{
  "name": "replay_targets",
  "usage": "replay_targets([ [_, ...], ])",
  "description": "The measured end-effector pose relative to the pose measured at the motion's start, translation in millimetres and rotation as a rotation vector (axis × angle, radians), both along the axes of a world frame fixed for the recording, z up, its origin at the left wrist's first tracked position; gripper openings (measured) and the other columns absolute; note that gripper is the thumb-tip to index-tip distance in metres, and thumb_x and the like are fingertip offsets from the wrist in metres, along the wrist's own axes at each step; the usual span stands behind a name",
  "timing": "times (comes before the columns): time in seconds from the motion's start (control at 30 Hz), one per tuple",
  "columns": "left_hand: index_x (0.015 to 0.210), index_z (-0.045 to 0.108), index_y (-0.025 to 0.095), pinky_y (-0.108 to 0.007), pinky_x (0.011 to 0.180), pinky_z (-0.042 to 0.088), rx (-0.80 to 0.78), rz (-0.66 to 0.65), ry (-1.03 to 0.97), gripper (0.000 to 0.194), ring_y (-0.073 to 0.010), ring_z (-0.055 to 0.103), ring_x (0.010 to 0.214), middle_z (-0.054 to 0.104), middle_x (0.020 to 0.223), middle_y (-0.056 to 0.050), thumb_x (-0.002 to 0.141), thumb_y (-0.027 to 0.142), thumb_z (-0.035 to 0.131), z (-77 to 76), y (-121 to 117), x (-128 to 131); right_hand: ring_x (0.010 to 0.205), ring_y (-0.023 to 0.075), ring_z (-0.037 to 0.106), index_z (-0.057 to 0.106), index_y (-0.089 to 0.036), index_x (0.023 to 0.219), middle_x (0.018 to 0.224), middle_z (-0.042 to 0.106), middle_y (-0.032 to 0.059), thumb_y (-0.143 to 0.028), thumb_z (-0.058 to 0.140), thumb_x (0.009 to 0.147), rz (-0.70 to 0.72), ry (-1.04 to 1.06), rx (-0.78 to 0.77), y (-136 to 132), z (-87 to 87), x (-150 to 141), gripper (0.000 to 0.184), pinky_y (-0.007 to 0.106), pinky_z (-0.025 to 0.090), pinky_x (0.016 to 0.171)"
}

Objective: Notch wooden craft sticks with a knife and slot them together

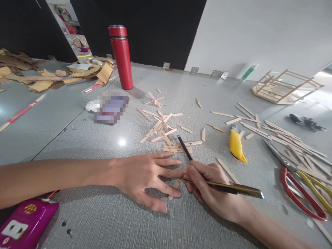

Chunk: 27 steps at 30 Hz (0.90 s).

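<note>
My left hand (145, 174) lies palm down with its fingers spread. Its fingertips press on a short wooden craft stick (176, 184) that bears a small dark mark. My right hand (210, 183) is closed around a gold-and-black pen (233, 188), its point at that stick. A slim black pointed tool (184, 147) also sticks out from the right hand; I cannot make out its exact kind. Just beyond the fingers lie marked craft sticks (177, 149) side by side, and a loose heap of cut craft sticks (162, 126).
Red-and-yellow-handled snips (287, 166) and many wooden strips (293, 138) lie at right, near a yellow-handled cutter (236, 145). Further back stand a red flask (121, 57) and a wooden stick frame (286, 88). A purple box (31, 221) sits front left; cardboard scraps (41, 74) lie behind.
</note>
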<state>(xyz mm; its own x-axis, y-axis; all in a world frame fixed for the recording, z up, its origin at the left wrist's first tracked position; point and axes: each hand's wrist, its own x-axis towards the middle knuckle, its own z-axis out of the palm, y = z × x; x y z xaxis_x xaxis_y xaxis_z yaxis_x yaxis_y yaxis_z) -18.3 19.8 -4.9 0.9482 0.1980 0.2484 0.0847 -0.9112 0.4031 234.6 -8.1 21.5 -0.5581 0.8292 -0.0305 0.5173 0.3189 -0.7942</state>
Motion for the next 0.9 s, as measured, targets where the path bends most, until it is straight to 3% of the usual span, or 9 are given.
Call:
replay_targets([
  [0.23,0.132,0.071,0.021,-0.049,0.13,0.015,0.008,0.002,0.009,0.049,-0.0333,0.034,0.153,0.044,0.161,-0.012,0.098,0.055,0.059,-0.3,0.8,0.5,0.042,0.0064,0.042,0.05,-0.021,0.07,0.052,0.049,-0.0068,-0.039,0.04,0.11,0.014,-0.015,0.016,1.2,-3.4,-1.6,0.045,0.022,0.032,0.043],
  [0.47,0.132,0.071,0.021,-0.051,0.129,0.014,-0.002,0.03,-0.005,0.05,-0.033,0.034,0.153,0.049,0.157,-0.013,0.097,0.055,0.058,-3.0,-1.4,1.3,0.048,0.0083,0.035,0.043,-0.022,0.072,0.057,0.041,-0.0076,-0.034,0.041,0.11,0.063,-0.103,0.143,1.4,-0.5,-3.0,0.04,0.025,0.029,0.048],
  [0.67,0.131,0.072,0.02,-0.049,0.129,0.014,-0.008,0.041,-0.015,0.048,-0.0339,0.036,0.152,0.048,0.158,-0.015,0.097,0.052,0.06,-2.0,-3.0,0.9,0.048,0.0088,0.043,0.044,-0.022,0.072,0.058,0.049,-0.006,-0.037,0.037,0.111,0.064,-0.127,0.076,0.8,1.5,-1.8,0.043,0.026,0.036,0.052],
  [0.9,0.132,0.071,0.021,-0.05,0.129,0.016,-0.006,0.023,-0.005,0.05,-0.0331,0.036,0.152,0.045,0.16,-0.013,0.096,0.054,0.06,-1.8,-1.3,0.4,0.041,0.0084,0.046,0.052,-0.021,0.072,0.05,0.053,-0.0058,-0.042,0.04,0.11,-0.013,0.007,-0.021,-1.0,-3.9,2.1,0.045,0.023,0.035,0.043],
])
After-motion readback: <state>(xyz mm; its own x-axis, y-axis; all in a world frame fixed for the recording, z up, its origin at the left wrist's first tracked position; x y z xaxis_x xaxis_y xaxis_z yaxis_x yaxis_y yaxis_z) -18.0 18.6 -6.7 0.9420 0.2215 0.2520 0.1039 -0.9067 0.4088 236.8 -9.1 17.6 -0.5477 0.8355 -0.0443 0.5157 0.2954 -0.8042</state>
